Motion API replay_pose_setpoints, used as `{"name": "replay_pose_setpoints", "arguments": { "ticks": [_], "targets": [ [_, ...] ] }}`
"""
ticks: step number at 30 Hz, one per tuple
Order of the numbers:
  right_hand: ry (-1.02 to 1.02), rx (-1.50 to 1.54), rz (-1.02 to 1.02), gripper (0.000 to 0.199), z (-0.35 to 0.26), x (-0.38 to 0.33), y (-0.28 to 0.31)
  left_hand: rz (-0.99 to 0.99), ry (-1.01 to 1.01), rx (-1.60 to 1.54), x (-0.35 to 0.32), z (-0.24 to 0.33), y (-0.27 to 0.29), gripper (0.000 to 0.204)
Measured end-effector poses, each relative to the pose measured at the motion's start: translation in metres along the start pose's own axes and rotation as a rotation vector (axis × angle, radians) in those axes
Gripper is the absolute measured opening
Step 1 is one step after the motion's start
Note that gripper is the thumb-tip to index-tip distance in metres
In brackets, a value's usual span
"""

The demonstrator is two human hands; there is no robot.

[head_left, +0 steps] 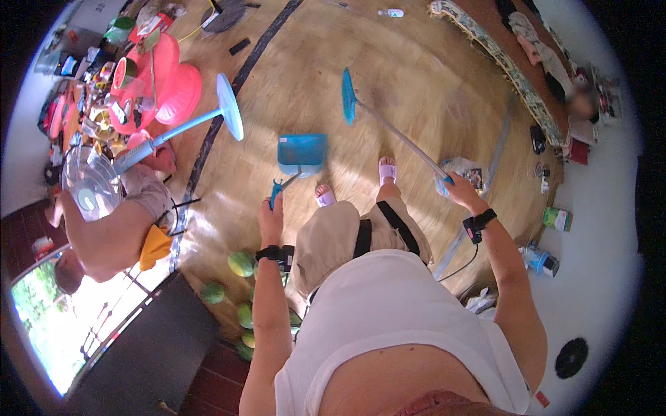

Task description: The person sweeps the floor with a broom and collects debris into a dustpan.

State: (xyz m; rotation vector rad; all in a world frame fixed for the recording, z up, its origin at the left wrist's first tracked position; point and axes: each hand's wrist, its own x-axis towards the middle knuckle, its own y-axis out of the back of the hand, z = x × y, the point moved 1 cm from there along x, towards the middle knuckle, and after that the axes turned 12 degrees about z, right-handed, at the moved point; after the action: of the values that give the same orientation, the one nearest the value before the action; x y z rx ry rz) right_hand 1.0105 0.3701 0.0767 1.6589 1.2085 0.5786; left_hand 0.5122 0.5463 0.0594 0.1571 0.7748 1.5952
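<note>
My left hand (271, 216) is closed around the upright handle of a blue dustpan (302, 147), whose pan is at the floor just ahead of my left foot. My right hand (465, 194) grips the blue-tipped end of a long grey broom handle. That broom (348, 97) reaches forward and left, its blue head beyond the dustpan and apart from it. The bristles are hard to make out. Both wrists carry black straps with small devices.
On the left, a person (107, 232) is beside a blue-and-white standing fan (89, 187). Pink stools (179, 93) and clutter stand behind them. Green fruits (242, 263) lie by my left arm. A plastic bag (454, 177) is near my right hand. Someone lies on a mat (499, 66) at right.
</note>
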Motion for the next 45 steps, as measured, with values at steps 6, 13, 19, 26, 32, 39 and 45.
{"name": "replay_pose_setpoints", "arguments": {
  "ticks": [6,13,19,26,32,39,45],
  "targets": [
    [0.102,-0.179,-0.35,0.026,-0.022,0.091,0.026,0.199,0.075,0.076,-0.023,0.01,-0.023,0.038],
    [0.349,-0.293,-0.415,0.025,0.054,0.184,0.006,0.357,0.0,0.286,-0.089,0.084,-0.08,0.04],
    [0.307,-0.34,-0.33,0.024,0.144,0.275,0.016,0.467,0.237,0.001,-0.135,0.117,-0.112,0.038],
    [0.333,-0.416,-0.167,0.026,0.108,0.344,0.073,0.58,0.452,-0.305,-0.175,0.085,-0.133,0.031],
    [0.43,-0.455,-0.303,0.028,0.073,0.327,0.109,0.571,0.503,-0.405,-0.191,0.091,-0.156,0.034],
    [0.375,-0.415,-0.489,0.03,0.081,0.289,0.069,0.538,0.45,-0.426,-0.197,0.103,-0.165,0.032],
    [0.298,-0.422,-0.54,0.029,0.096,0.306,0.044,0.46,0.393,-0.328,-0.193,0.118,-0.168,0.032]
  ]
}}
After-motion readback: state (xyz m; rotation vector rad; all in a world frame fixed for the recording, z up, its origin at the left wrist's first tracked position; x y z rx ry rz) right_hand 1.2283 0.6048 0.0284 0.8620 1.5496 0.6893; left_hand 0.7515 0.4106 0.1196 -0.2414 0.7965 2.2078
